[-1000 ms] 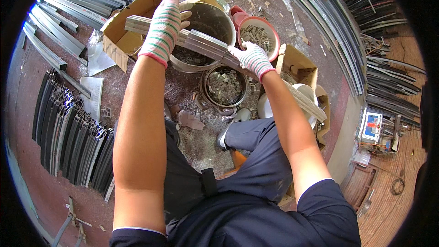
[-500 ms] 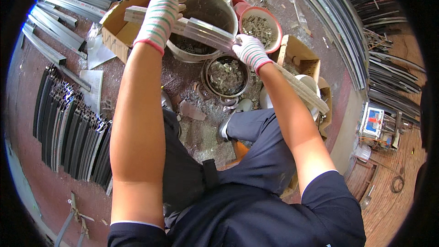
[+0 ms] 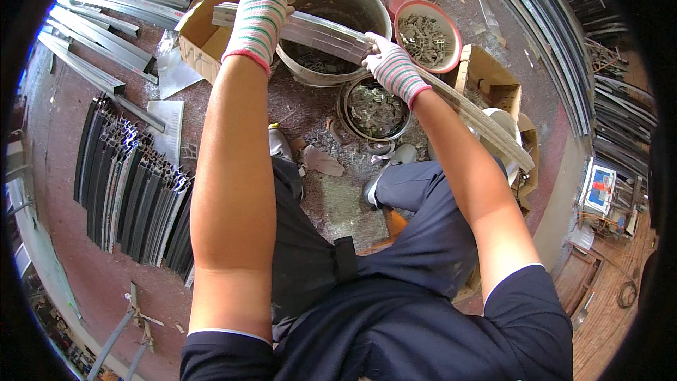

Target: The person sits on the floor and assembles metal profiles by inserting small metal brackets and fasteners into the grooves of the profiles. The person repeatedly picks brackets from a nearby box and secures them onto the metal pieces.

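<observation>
Metal strips (image 3: 331, 32): gripped by your gloved left hand (image 3: 259, 17) and right hand (image 3: 390, 63), over the bucket (image 3: 367, 7). Risk: the long free end may sag and knock the small bowl (image 3: 377, 109).

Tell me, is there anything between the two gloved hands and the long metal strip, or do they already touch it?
Nothing visible stands between them. The left hand grips the metal strip near its far end, and the right hand holds it further along. Only the striped gloves lie between skin and metal. The strip passes over the large grey bucket.
</observation>
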A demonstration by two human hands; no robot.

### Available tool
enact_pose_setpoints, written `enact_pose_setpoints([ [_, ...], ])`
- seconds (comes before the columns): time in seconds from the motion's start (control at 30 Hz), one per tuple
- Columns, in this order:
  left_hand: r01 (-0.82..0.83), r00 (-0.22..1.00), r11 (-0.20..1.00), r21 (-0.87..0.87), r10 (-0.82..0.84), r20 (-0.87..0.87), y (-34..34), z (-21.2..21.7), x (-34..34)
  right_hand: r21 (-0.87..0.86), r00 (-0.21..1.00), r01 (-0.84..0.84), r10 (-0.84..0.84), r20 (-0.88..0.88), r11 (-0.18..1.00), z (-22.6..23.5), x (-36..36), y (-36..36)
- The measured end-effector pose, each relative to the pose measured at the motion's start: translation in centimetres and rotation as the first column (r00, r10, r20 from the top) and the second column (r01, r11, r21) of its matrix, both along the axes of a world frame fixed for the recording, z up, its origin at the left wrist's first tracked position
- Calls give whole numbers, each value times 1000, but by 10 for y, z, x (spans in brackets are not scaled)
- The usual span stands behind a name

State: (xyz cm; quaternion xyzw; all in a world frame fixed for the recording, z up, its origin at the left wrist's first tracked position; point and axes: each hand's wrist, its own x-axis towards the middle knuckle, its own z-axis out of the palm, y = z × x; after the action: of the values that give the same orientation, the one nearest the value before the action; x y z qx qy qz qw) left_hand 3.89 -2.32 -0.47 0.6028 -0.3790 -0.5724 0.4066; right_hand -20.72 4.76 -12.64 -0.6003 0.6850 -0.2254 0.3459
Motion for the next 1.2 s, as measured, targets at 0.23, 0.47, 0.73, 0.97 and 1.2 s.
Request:
enact_pose_setpoints([
  [0.23, 14, 1000, 1000, 2, -14, 15, -4, -2, -1, -85, 933, -50, 16, -360, 995, 25, 5, 5],
  [0.47, -81, 992, 991, -102, 71, -100, -4, -4, -3, -379, 903, -379, 248, -351, 844, 31, 56, 22],
  [0.73, -67, 991, 991, -118, 52, -120, -3, -6, -2, -105, 872, -407, 351, -341, 907, 20, 87, 35],
  [0.97, -7, 999, 980, -201, 0, -36, 1, -2, 10, -177, 883, -400, 325, -339, 899, 23, 76, 36],
  [1.2, -18, 1000, 959, -282, 18, 0, 4, 16, -9, -417, 991, -136, 115, -75, 899, 98, 9, 35],
])
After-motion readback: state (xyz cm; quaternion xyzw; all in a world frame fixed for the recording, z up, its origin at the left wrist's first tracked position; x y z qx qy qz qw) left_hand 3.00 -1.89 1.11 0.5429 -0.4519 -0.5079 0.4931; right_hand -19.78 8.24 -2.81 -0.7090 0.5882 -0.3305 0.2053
